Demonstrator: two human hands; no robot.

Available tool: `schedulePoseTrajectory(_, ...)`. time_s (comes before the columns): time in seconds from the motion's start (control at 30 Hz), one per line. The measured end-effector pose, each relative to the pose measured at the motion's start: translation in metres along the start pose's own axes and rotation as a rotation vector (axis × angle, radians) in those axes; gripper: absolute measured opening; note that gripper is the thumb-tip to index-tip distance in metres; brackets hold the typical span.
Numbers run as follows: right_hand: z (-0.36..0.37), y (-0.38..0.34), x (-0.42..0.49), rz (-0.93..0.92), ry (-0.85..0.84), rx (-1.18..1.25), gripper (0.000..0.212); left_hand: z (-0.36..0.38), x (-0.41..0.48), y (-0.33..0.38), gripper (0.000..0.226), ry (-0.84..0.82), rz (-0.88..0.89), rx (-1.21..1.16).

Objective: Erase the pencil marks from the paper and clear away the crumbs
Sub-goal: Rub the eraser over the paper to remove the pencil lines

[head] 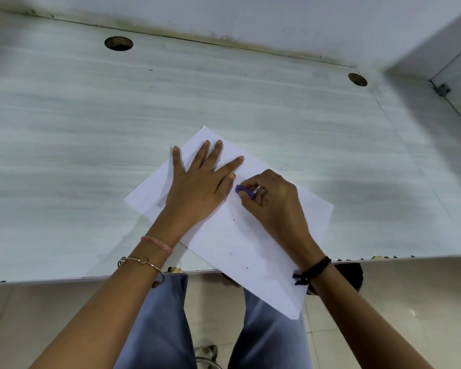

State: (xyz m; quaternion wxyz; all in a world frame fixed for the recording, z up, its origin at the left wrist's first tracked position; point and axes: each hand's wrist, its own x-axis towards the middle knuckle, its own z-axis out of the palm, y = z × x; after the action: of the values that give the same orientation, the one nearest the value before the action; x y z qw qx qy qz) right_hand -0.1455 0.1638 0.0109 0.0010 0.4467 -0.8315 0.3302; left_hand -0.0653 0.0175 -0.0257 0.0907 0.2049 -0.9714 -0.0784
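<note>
A white sheet of paper lies at an angle on the pale desk, its near corner hanging over the front edge. My left hand presses flat on the sheet's upper left part, fingers spread. My right hand pinches a small purple eraser against the paper just right of my left thumb. A few dark crumbs and specks dot the lower half of the sheet. I cannot make out any pencil marks.
The desk has two round cable holes, one at the back left and one at the back right. A wall runs along the back and a partition stands at the right. My legs and the tiled floor show below the desk's front edge.
</note>
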Motion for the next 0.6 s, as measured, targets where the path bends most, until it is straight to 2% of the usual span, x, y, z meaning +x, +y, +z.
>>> schedulePoseTrajectory(0.07,-0.003,0.005,0.004,0.0,-0.025,0.008,0.008,-0.001,0.0,0.0,0.048,-0.02,-0.005,-0.021)
schedulePoseTrajectory(0.23,-0.015,0.037,0.032,0.254,0.1,0.028,0.006,-0.004,-0.001,0.001,0.046,-0.036,-0.014,-0.06)
schedulePoseTrajectory(0.3,-0.01,0.028,0.027,0.24,0.118,0.043,0.004,-0.004,0.0,0.001,0.046,-0.042,-0.017,-0.061)
schedulePoseTrajectory(0.43,0.0,0.005,0.005,0.062,0.028,0.03,0.005,-0.004,0.0,0.002,0.046,-0.053,-0.016,-0.063)
schedulePoseTrajectory(0.5,-0.005,0.014,0.012,0.095,0.03,0.039,0.006,-0.004,0.0,0.001,0.046,-0.055,-0.017,-0.065)
schedulePoseTrajectory(0.6,-0.015,0.033,0.027,0.237,0.101,0.072,0.006,-0.005,-0.001,0.002,0.045,-0.044,-0.016,-0.074)
